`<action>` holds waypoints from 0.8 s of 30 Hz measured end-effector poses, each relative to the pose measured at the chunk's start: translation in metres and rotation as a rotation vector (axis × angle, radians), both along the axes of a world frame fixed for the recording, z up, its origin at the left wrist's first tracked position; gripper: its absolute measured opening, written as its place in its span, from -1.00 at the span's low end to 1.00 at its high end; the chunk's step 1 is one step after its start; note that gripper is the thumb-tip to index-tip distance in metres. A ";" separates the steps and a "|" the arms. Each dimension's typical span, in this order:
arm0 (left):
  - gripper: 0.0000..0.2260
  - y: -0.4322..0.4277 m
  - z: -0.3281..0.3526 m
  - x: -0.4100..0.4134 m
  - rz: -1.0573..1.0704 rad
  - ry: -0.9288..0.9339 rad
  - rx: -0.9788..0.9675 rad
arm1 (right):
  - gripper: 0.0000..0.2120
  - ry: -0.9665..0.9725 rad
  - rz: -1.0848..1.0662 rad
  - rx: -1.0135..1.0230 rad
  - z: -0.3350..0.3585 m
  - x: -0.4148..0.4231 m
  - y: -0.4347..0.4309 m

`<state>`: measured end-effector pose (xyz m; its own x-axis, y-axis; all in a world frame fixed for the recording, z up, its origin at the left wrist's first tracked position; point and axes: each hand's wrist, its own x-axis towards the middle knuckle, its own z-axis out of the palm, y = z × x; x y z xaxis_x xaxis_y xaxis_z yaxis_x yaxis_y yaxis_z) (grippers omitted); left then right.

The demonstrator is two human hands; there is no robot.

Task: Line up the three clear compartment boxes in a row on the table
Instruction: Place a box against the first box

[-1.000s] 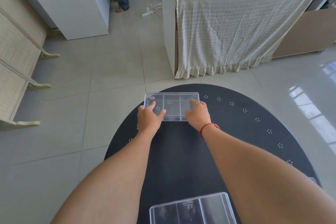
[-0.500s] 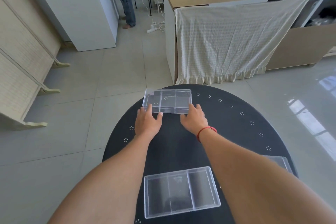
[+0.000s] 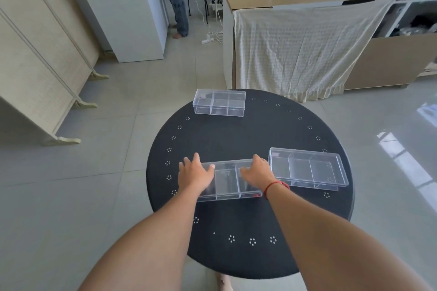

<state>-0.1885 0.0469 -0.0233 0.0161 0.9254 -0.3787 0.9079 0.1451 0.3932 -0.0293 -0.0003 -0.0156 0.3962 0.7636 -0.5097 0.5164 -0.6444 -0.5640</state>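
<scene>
Round black table [image 3: 236, 139] on grey tile. Near box [image 3: 228, 181] lies at table centre, both hands on it: left hand [image 3: 195, 173] flat over its left end, right hand [image 3: 256, 173] over its right end, fingers spread, palms down (grip not clear). Half a second ago both hands were at the far box [image 3: 219, 103], now untouched at the far rim. Right box [image 3: 307, 170] sits just beside the near one.

Bright daylight from the right glares on the floor tiles [image 3: 402, 156]; wide-angle edges bend, far corners blur.
</scene>
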 end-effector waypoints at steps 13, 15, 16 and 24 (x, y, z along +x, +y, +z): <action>-0.25 -0.023 -0.013 -0.015 0.159 -0.258 -0.186 | -0.39 0.113 -0.210 -0.081 -0.017 -0.012 -0.014; -0.26 -0.014 -0.009 -0.016 0.161 -0.272 -0.137 | -0.43 0.120 -0.217 -0.068 -0.014 -0.012 -0.005; -0.26 -0.010 -0.007 -0.016 0.164 -0.281 -0.111 | -0.43 0.119 -0.211 -0.055 -0.013 -0.012 0.000; -0.36 0.060 0.012 -0.010 0.155 -0.278 0.034 | -0.38 0.117 -0.218 0.031 0.004 -0.010 0.065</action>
<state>-0.1982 0.1073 -0.0115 -0.0278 0.9368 -0.3487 0.7333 0.2562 0.6298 -0.0393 0.0646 -0.0116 0.4929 0.6827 -0.5394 0.2977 -0.7149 -0.6327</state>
